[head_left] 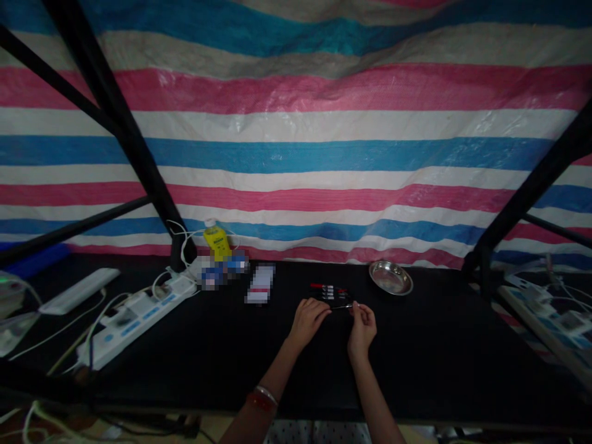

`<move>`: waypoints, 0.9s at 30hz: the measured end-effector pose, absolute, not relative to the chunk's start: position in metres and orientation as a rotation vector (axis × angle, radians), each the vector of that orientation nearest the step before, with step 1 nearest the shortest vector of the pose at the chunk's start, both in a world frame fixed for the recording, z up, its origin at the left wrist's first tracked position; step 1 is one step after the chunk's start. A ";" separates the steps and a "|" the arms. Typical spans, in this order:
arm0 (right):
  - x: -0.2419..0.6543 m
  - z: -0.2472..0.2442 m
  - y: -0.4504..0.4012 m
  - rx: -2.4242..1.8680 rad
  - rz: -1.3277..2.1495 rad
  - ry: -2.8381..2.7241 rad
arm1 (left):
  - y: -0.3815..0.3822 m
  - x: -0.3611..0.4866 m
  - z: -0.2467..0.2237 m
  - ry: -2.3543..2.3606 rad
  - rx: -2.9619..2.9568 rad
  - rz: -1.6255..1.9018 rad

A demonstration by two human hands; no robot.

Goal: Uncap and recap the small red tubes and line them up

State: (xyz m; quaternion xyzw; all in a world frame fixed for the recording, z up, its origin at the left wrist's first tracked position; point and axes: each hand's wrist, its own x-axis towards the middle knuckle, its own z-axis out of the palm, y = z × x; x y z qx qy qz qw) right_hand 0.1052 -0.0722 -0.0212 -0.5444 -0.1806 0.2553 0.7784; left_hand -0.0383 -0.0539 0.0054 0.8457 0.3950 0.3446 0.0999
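Both hands meet at the middle of the black tabletop. A thin dark pen (pixel 341 306) lies level between them. My left hand (pixel 308 322) has its fingers closed on the pen's left end. At the other end, my right hand (pixel 362 330) pinches the pen between thumb and fingers. Just beyond the hands lie several markers (pixel 329 293) side by side, dark with white labels, at least one with a red end. Their fine details are too small and dim to make out.
A shiny metal dish (pixel 391 278) stands at the back right of the black table (pixel 444 357). To the left are a phone (pixel 261 283), a yellow bottle (pixel 217 240) and a white power strip (pixel 139 320) with cables. Black frame bars (pixel 522 191) slant up at both sides.
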 end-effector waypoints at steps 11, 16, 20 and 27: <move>0.101 -0.017 -0.073 -1.117 0.687 -0.483 | -0.058 -0.038 0.009 1.291 2.421 1.036; 0.100 -0.019 -0.072 -1.133 0.724 -0.507 | -0.059 -0.039 0.010 1.317 2.334 1.014; 0.098 -0.017 -0.071 -1.143 0.768 -0.513 | -0.058 -0.041 0.008 1.317 2.263 1.044; 0.100 -0.019 -0.073 -1.285 0.587 -0.756 | -0.050 -0.043 0.003 1.385 2.146 1.124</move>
